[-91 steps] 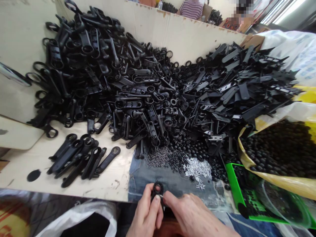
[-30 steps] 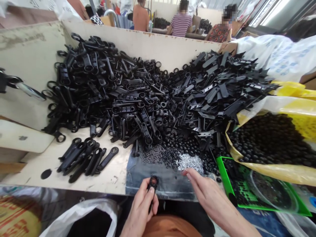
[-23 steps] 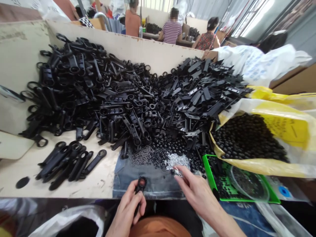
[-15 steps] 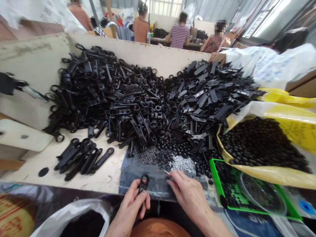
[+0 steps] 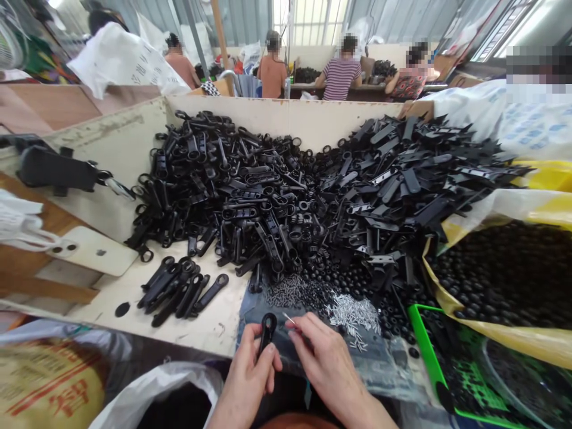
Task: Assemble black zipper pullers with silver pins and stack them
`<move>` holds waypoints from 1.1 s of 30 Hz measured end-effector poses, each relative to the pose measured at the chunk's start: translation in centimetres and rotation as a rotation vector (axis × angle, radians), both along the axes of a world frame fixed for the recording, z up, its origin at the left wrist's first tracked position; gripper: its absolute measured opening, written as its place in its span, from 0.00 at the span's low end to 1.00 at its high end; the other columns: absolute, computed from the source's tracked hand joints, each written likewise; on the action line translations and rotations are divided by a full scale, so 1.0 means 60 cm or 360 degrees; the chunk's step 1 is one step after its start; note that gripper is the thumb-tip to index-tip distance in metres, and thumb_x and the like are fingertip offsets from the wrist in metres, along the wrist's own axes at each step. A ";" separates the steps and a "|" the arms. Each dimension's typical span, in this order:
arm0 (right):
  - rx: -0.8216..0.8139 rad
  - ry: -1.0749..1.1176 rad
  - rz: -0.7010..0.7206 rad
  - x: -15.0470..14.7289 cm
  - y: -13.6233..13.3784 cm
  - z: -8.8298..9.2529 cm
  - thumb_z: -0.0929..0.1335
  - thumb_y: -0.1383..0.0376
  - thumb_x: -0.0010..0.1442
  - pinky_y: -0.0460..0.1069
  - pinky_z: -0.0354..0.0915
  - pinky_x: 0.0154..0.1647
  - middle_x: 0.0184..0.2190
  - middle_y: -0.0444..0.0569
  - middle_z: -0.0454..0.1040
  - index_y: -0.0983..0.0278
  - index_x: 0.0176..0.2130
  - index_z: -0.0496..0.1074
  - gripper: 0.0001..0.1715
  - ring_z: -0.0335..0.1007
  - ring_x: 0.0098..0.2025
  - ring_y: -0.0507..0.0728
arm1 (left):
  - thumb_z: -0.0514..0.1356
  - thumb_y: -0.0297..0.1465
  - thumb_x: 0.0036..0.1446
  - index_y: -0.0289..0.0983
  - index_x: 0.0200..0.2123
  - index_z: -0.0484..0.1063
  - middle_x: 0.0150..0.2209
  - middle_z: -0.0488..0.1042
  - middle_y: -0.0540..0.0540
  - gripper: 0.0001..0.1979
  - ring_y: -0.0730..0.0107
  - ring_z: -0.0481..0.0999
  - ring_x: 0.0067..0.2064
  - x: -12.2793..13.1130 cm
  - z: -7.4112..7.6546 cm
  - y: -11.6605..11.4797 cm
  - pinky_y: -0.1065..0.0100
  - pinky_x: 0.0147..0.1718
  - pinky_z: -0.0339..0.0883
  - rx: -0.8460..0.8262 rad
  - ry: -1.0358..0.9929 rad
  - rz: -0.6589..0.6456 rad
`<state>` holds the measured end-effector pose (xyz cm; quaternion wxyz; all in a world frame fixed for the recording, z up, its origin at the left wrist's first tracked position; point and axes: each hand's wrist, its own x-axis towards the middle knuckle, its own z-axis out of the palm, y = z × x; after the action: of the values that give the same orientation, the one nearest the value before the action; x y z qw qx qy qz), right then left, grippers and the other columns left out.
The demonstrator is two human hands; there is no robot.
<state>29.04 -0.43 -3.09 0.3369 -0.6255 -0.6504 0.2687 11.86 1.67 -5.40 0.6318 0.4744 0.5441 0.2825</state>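
My left hand point(image 5: 250, 369) is closed round a black plastic handle with a ring end point(image 5: 269, 325), the ring pointing up and away from me. Close beside it, my right hand point(image 5: 328, 360) pinches a thin silver pin point(image 5: 288, 318), its tip near the ring but apart from it. Beyond my hands, on a dark mat point(image 5: 250, 313), lie a pile of small silver pins point(image 5: 353, 311) and a patch of small dark grey pieces point(image 5: 286, 290). Several similar black handles point(image 5: 179, 292) lie side by side to the left.
A large heap of black ring-ended parts point(image 5: 223, 185) and pointed black pieces point(image 5: 402, 161) fills the bin. At right are a green tray point(image 5: 431, 357) and a yellow-white sack point(image 5: 491, 322) of black beads. A phone point(image 5: 100, 250) lies at left. Several people sit beyond.
The view has swung left and up, so the scene sits further right and lower. The ring-ended handle in my left hand now shows a different, smoother side. My right hand keeps the pin.
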 end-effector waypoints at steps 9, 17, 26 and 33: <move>-0.0049 0.0408 -0.0067 -0.018 0.013 0.000 0.65 0.69 0.68 0.47 0.66 0.39 0.35 0.46 0.79 0.61 0.39 0.75 0.09 0.77 0.37 0.55 | 0.52 0.31 0.69 0.42 0.48 0.68 0.32 0.79 0.48 0.08 0.63 0.80 0.32 -0.025 0.009 0.010 0.66 0.32 0.69 0.0862 0.0668 -0.0183; 0.0097 0.0351 -0.0133 0.003 -0.006 -0.012 0.64 0.68 0.70 0.46 0.67 0.40 0.36 0.46 0.78 0.60 0.41 0.76 0.11 0.77 0.38 0.55 | 0.50 0.15 0.65 0.35 0.57 0.70 0.42 0.79 0.41 0.22 0.61 0.77 0.37 -0.049 0.022 0.050 0.60 0.38 0.64 0.2127 0.1540 -0.0503; 0.0016 0.0488 -0.0182 0.005 -0.008 -0.003 0.65 0.64 0.70 0.47 0.66 0.37 0.35 0.45 0.78 0.60 0.41 0.77 0.11 0.76 0.36 0.55 | 0.51 0.31 0.70 0.40 0.62 0.68 0.38 0.78 0.44 0.20 0.62 0.74 0.36 -0.049 0.045 0.070 0.61 0.37 0.64 0.0940 0.0708 -0.0225; -0.0318 0.1003 -0.0133 0.004 0.028 0.011 0.66 0.50 0.69 0.49 0.70 0.42 0.40 0.49 0.82 0.61 0.49 0.77 0.21 0.77 0.41 0.58 | 0.70 0.45 0.55 0.36 0.64 0.58 0.26 0.74 0.52 0.40 0.80 0.58 0.22 -0.012 0.106 0.027 0.74 0.25 0.50 -0.0601 -0.0428 -0.0067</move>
<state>29.25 1.27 -2.44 0.4693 -0.5678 -0.4584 0.4973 11.14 3.29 0.94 0.7819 0.3171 0.4881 0.2230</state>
